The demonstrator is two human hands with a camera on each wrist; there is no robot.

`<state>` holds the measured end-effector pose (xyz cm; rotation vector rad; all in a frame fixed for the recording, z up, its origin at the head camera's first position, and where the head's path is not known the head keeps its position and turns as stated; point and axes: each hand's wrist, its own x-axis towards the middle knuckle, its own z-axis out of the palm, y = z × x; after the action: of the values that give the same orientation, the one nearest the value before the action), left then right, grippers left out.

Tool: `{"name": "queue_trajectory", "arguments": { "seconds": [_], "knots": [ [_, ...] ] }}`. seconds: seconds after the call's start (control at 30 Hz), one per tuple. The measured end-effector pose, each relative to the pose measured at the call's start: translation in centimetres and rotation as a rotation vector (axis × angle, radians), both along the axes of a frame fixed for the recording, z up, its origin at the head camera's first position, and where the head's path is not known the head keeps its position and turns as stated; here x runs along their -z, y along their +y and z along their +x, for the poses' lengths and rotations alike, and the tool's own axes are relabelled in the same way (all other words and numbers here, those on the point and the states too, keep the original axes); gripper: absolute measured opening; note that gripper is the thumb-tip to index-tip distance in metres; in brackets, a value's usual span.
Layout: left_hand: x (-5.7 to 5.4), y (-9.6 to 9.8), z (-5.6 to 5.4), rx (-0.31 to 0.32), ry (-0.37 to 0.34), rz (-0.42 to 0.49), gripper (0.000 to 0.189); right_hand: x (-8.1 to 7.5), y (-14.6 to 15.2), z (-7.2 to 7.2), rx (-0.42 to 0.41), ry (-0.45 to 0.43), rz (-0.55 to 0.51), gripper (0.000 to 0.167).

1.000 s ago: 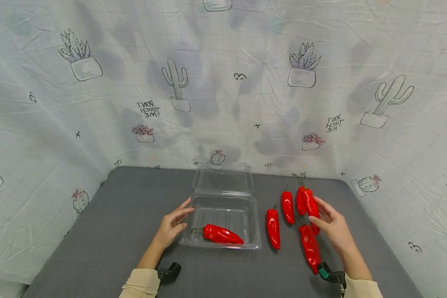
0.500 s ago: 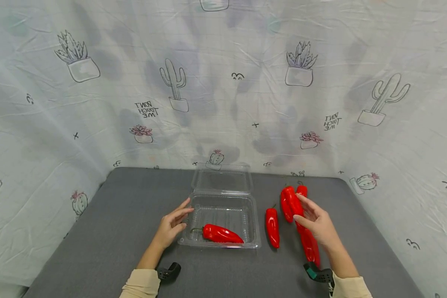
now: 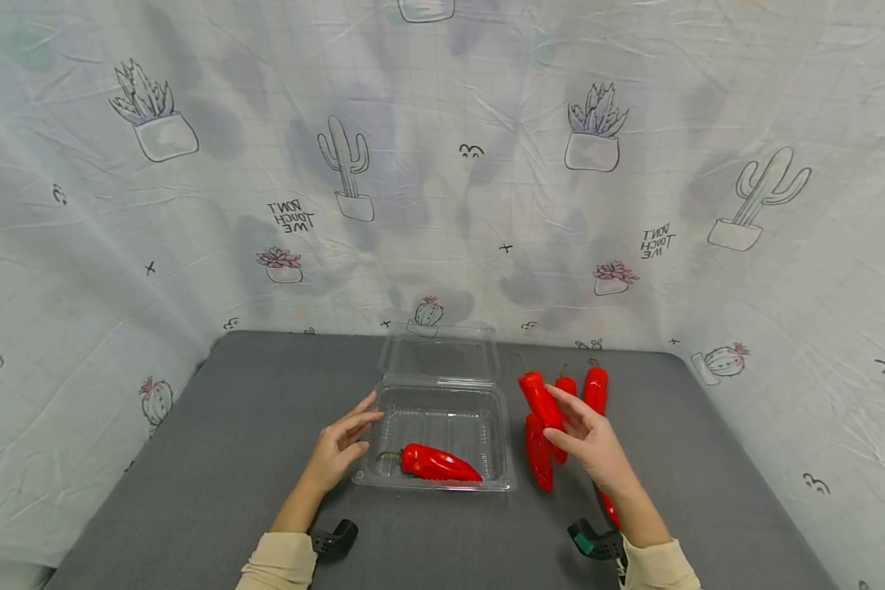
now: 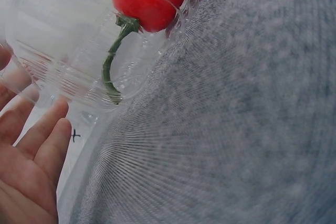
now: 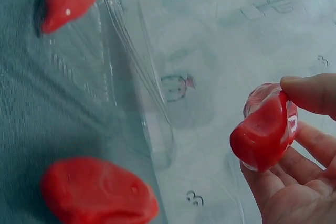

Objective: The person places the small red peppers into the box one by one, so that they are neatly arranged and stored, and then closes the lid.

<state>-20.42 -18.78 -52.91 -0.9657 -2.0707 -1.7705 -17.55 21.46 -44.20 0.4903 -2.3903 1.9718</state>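
My right hand (image 3: 586, 434) pinches a red pepper (image 3: 542, 401) between thumb and fingers, just right of the clear plastic container (image 3: 507, 442). In the right wrist view that held pepper (image 5: 262, 132) points its tip at the camera, raised above the cloth. My left hand (image 3: 337, 447) rests with relaxed fingers at the container's left rim; in the left wrist view its fingers (image 4: 55, 145) lie against the clear wall. Inside the container, one red pepper (image 3: 438, 464) lies along the front, its green stem (image 4: 109, 66) to the left.
The clear lid (image 3: 442, 356) stands folded back behind the container. On the grey cloth (image 3: 280, 393), one pepper (image 3: 537, 459) lies beneath the held one, with others, such as a pepper (image 3: 596, 388), behind and under my right arm. A patterned curtain (image 3: 428, 205) encloses the back and sides.
My right hand has lifted a pepper from the group at the right and carried it left toward the container. The left hand has stayed at the rim.
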Motion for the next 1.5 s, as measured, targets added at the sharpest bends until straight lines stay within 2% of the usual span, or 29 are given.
{"name": "queue_trajectory", "arguments": {
  "seconds": [0.27, 0.5, 0.63, 0.87, 0.97, 1.13, 1.23, 1.37, 1.5],
  "knots": [
    [-0.1, 0.0, 0.1, -0.007, -0.018, -0.013, 0.04, 0.5, -2.2, -0.7, -0.058, 0.045, 0.004, 0.059],
    [-0.1, 0.0, 0.1, 0.008, 0.051, 0.004, 0.04, 0.6, -4.4, -1.2, -0.112, 0.01, 0.009, 0.06],
    [0.0, 0.0, 0.0, 0.015, 0.06, 0.013, 0.039, 0.8, -5.8, -1.7, -0.153, -0.005, 0.003, 0.06],
    [-0.1, -0.1, 0.1, 0.007, 0.016, -0.005, 0.04, 1.2, -7.9, -2.6, -0.246, -0.044, 0.007, 0.06],
    [-0.1, -0.1, 0.1, 0.008, -0.004, 0.0, 0.042, 1.2, -8.7, -2.9, -0.293, -0.044, 0.037, 0.059],
    [0.0, -0.1, -0.1, 0.023, 0.024, 0.02, 0.041, 1.2, -9.5, -3.4, -0.347, -0.076, 0.114, 0.058],
    [0.1, -0.1, -0.2, 0.029, 0.0, 0.026, 0.041, 1.2, -9.9, -3.7, -0.371, -0.081, 0.172, 0.056],
    [0.1, -0.2, -0.1, 0.025, -0.04, 0.017, 0.042, 1.3, -10.5, -3.8, -0.369, -0.061, 0.248, 0.055],
    [-0.1, -0.2, -0.1, 0.019, -0.032, 0.015, 0.042, 1.5, -11.1, -3.7, -0.361, -0.05, 0.29, 0.055]
  ]
}}
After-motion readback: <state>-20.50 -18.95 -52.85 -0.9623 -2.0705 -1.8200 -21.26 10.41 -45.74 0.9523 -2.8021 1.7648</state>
